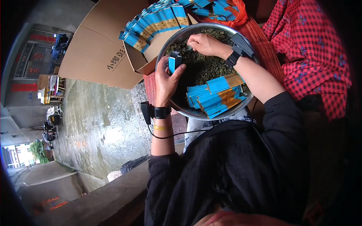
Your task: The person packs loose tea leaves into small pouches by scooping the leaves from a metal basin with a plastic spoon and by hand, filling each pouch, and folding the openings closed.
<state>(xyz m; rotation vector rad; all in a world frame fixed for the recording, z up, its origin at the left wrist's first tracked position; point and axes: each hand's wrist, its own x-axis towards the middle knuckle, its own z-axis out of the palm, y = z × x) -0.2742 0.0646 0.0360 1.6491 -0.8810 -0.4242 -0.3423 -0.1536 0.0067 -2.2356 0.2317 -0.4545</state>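
Observation:
Dried leaves [207, 66] fill much of a round metal basin [178, 107] on the person's lap side. My left hand [167, 80], at the basin's left rim, holds a small blue packet [172, 64] upright, its top open. My right hand [205, 44] is over the leaves near the far side, its fingers pressed together; what they hold, if anything, is hidden. Flat blue and gold packets [217, 97] lie in a pile at the basin's near right part.
Behind the basin at left, a cardboard box [94, 49] holds rows of blue and gold packets [162, 19]. A red plastic bag [241, 13] with more packets stands beyond the basin. Red checked cloth [309, 49] hangs at right. A cable runs from my left wrist.

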